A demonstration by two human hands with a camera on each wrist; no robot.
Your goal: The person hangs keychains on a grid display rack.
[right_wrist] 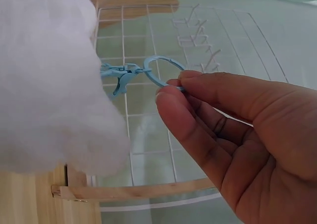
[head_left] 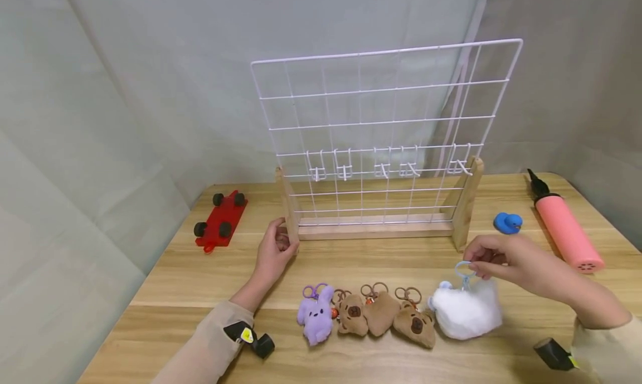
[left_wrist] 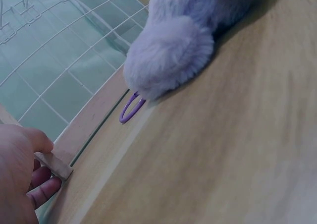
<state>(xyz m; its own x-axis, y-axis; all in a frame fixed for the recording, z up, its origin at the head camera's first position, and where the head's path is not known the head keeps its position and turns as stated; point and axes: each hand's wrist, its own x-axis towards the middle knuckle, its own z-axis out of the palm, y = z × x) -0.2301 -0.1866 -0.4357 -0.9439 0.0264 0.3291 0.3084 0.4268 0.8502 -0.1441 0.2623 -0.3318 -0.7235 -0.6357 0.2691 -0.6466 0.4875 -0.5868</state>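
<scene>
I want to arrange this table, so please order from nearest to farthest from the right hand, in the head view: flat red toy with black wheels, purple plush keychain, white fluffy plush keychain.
From the right hand:
1. White fluffy plush keychain: lower left, light-blue ring pinched.
2. Purple plush keychain: farther left.
3. Flat red toy with black wheels: far left.

In the head view, the left post (head_left: 287, 205) of the wood-footed white wire grid rack (head_left: 376, 232) hides some fingertips of the left hand (head_left: 273, 249). The underside of the middle brown plush keychain (head_left: 382, 314) before the rack is hidden. Near the right post (head_left: 468, 205), the right hand (head_left: 506, 258) covers part of the round light-blue ring (right_wrist: 164, 58). The wrist views crop the fluffy white plush keychain (head_left: 466, 314) and fuzzy purple plush (head_left: 316, 317).
</scene>
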